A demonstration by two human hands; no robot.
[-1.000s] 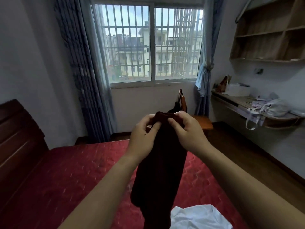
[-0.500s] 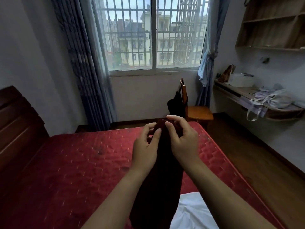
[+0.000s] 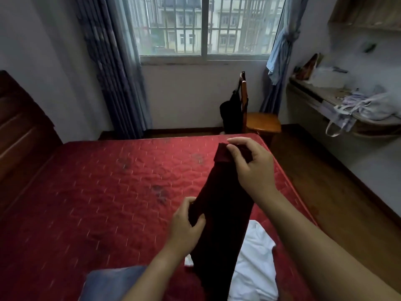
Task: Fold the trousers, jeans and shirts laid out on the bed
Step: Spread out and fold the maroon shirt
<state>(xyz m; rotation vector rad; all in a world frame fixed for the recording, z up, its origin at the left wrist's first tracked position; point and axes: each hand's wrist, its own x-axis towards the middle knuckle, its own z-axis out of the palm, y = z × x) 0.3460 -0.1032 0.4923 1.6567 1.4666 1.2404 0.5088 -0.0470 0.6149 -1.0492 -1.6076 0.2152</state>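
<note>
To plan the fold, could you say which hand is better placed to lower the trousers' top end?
Likely right hand: it pinches the top end of the trousers; left hand grips midway.

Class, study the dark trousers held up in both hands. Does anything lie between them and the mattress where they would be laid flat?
Yes. A white garment lies on the mattress beneath the dark trousers, and blue jeans lie at the near left.
</note>
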